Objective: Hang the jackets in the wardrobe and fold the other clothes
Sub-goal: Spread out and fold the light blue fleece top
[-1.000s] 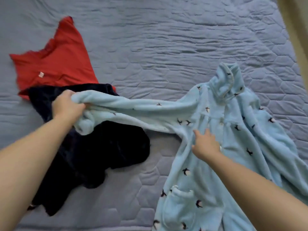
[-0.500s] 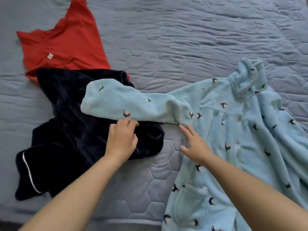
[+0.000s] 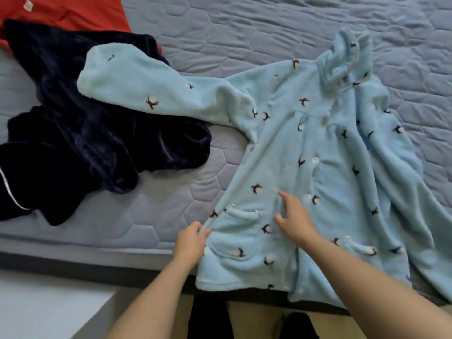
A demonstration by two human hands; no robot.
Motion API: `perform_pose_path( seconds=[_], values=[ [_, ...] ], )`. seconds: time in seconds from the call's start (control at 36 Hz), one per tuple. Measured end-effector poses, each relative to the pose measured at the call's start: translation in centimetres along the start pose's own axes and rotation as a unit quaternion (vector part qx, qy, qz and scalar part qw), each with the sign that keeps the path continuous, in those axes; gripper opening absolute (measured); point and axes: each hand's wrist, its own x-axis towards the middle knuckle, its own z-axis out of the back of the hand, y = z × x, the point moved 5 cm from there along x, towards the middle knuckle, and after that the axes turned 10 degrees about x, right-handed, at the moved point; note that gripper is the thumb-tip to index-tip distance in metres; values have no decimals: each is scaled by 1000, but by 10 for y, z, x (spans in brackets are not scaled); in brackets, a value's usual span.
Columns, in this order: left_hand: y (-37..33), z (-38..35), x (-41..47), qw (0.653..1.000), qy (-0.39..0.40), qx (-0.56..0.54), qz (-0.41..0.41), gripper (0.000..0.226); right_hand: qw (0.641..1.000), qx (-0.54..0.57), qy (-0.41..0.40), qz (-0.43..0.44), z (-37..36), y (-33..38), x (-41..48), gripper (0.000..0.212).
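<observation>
A light blue fleece top (image 3: 318, 155) with small dark bird motifs lies spread front-up on the grey quilted bed (image 3: 244, 33), its hem hanging over the near edge. Its left sleeve stretches over a dark navy garment (image 3: 85, 123). A red top (image 3: 73, 11) lies partly under the navy one at the far left. My left hand (image 3: 189, 243) pinches the blue top's left side edge beside the pocket. My right hand (image 3: 294, 216) rests on its front near the button line, fingers spread.
The bed's near edge (image 3: 97, 250) runs across the lower part of the view. Below it are pale floor at left and my dark-clad feet (image 3: 244, 321) on tan flooring. Bare quilt lies beyond the clothes.
Both hands have moved down from the sleeve and chest to the blue top's lower front. The sleeve, let go, now lies flat across the navy garment. The view has come closer.
</observation>
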Motion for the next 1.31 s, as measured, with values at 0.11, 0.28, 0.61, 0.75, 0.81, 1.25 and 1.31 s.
perform_pose_path(
  seconds=[0.11, 0.28, 0.61, 0.75, 0.81, 1.25, 1.31],
  values=[
    [24, -2, -13, 997, -66, 7, 33, 32, 985, -6, -108, -134, 13, -51, -31, 48],
    [19, -35, -31, 991, 15, -135, 18, 28, 955, 172, -8, -242, -16, -104, -69, 32],
    [35, -56, -62, 999, 49, -14, 11, 39, 942, 251, 133, -178, -68, -115, -114, 16],
    [32, -66, -76, 994, 109, -1, -25, 46, 940, 179, 132, -261, -76, -158, -148, 24],
    [27, -73, -76, 989, 132, -38, -53, 44, 951, 129, 95, -264, -66, -167, -148, 19],
    [1, -82, -63, 975, 142, -171, -3, 10, 954, 217, 100, -181, -70, -124, -110, 18],
    [4, -74, -66, 986, 91, -140, -14, 12, 959, 182, 112, -185, -69, -124, -109, 13]
  ],
)
